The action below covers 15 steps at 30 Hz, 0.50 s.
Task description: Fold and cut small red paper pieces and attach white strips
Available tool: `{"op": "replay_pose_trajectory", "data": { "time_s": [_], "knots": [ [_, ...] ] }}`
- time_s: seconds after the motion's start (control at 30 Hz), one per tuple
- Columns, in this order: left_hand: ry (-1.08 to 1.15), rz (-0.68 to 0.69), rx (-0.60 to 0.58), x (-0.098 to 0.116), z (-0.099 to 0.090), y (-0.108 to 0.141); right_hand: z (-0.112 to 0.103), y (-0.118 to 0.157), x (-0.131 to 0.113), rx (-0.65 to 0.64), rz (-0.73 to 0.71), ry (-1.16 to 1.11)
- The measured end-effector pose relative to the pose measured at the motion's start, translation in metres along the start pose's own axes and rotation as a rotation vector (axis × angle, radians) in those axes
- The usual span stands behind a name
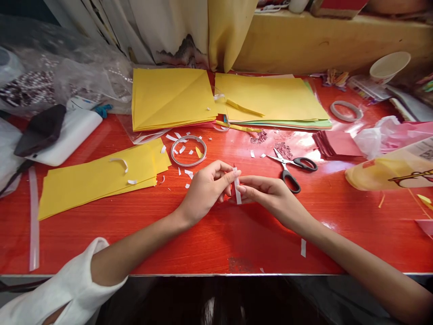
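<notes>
Near the middle of the red table, my left hand pinches the upper end of a small white strip, which stands nearly upright along the edge of a dark red piece. My right hand has its thumb and fingers closed on the same strip from the right, lower down. The red piece is mostly hidden by my fingers. Open scissors with black handles lie just beyond my right hand. A roll of tape rests beyond my left hand, with white paper scraps around it.
Yellow sheets lie in stacks at the back left, back right and left. A second tape roll, dark red papers and a yellowish plastic cup are at the right. Plastic bags crowd the far left.
</notes>
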<state>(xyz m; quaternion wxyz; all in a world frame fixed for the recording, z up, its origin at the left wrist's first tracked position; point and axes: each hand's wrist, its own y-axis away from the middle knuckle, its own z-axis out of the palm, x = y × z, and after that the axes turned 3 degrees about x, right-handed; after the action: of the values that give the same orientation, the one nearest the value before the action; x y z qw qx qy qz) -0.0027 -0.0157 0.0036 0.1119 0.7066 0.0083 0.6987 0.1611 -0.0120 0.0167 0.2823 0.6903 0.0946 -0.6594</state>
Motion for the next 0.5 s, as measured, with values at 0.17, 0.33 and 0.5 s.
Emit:
{"op": "replay_pose_trajectory", "data": {
  "time_s": [0.17, 0.33, 0.5],
  "knots": [
    [0.029, 0.013, -0.009, -0.0019, 0.0002, 0.0011, 0.0, 0.0, -0.0006, 0.012, 0.026, -0.001],
    [0.014, 0.033, -0.015, -0.0024, 0.0001, 0.0018, -0.0003, -0.0003, 0.0002, 0.019, 0.029, 0.02],
    [-0.007, 0.039, -0.019, -0.002, 0.0004, 0.0011, 0.0, -0.0005, 0.0007, 0.016, 0.034, 0.021]
  ]
}}
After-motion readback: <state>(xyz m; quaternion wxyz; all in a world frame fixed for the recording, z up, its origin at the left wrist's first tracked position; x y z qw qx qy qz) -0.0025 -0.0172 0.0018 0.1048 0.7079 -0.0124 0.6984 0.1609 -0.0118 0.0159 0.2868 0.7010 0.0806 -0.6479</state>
